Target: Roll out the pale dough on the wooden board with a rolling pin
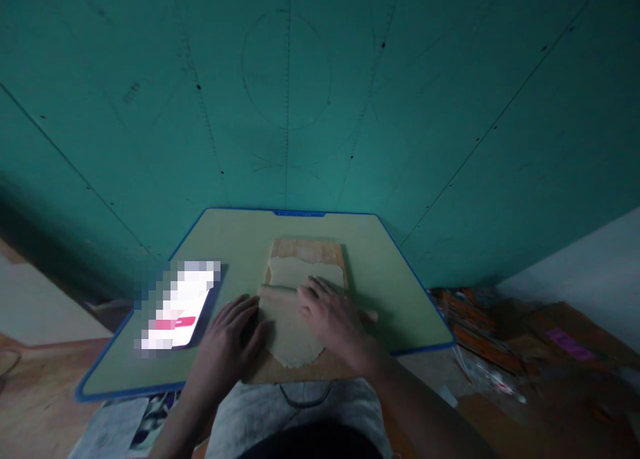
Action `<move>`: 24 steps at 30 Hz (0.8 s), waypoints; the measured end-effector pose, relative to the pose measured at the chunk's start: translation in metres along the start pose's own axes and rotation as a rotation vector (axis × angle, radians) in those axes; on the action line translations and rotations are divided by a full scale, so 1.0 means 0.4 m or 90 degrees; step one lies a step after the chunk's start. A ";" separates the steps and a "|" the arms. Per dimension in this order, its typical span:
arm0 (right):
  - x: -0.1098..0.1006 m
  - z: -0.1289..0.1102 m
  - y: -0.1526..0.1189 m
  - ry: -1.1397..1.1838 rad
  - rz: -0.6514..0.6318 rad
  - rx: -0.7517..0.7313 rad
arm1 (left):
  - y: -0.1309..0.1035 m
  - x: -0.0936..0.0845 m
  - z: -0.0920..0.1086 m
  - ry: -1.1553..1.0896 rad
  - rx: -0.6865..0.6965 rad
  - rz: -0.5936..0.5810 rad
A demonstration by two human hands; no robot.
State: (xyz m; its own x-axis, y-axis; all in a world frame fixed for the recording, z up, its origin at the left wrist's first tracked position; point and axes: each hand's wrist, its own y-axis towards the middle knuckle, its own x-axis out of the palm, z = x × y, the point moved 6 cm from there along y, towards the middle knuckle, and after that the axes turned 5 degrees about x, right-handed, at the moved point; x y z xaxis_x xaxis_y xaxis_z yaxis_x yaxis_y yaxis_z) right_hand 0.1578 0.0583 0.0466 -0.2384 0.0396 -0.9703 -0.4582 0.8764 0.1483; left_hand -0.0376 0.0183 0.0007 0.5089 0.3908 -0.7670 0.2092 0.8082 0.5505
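The rolling pin point(280, 292) lies across a sheet of dough point(295, 336), its long axis running left to right and slanting slightly, so that the right end sits closer to the table's near edge. The right hand is the nearer one: we find it laid over the pin, right of the pin's middle, with the fingers reaching toward the table's far edge. How firmly this right hand point(327, 309) closes on the pin we cannot tell, since its underside is hidden. The left hand point(233, 332), thumb well apart from loosely curved fingers, grips nothing that we can see; it is at the dough's left margin, just beside the pin's left end. Beneath, we note a wooden board point(307, 248), bare along its far end and reaching the middle of the table's near edge. The blue-rimmed table point(245, 232) also carries a lit phone point(186, 322), partly pixelated, toward its left edge. Behind the far edge rises a green wall point(310, 146).
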 end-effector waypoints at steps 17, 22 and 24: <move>0.007 0.009 0.183 -0.024 -0.001 0.022 | 0.006 -0.002 0.001 0.035 0.027 0.006; 0.007 -0.062 0.040 0.033 0.006 -0.043 | 0.009 -0.013 0.017 0.051 0.063 0.022; 0.010 -0.065 -0.016 0.039 0.003 -0.037 | 0.010 -0.017 0.022 0.045 0.065 0.017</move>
State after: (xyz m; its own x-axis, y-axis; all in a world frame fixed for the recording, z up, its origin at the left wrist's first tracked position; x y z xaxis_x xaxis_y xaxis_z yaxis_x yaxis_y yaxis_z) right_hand 0.1377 0.0405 0.0469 -0.2911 0.0127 -0.9566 -0.5054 0.8469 0.1651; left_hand -0.0328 0.0150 0.0113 0.4559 0.4447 -0.7709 0.2821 0.7493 0.5991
